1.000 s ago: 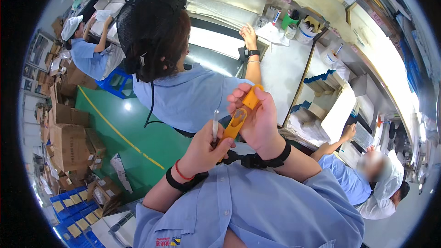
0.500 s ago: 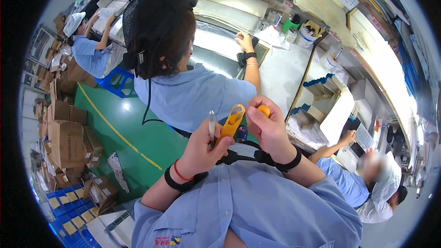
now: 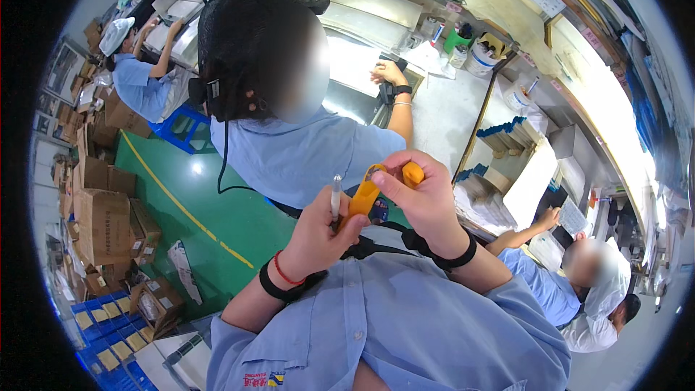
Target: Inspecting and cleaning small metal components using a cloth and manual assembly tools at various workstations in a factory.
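My left hand is closed around a yellow sleeve-like piece with an open, looped upper end; something greyish shows inside it. A slim pen-like stick, white with a clear tip, stands up from the same grip. My right hand is closed too. Its thumb and forefinger pinch at the open end of the yellow piece. A second yellow piece, rounded at the end, sits among the right fingers; its kind does not show. Both hands are held in front of my chest.
Close ahead sits a co-worker in light blue at a lit bench. Another person works at far left, others at lower right. Cardboard boxes are stacked on the left. A white bucket stands on the bench.
My right hand has moved left, and its fingertips now meet the open end of the yellow piece. My left hand has barely moved. The co-worker's head ahead has turned.
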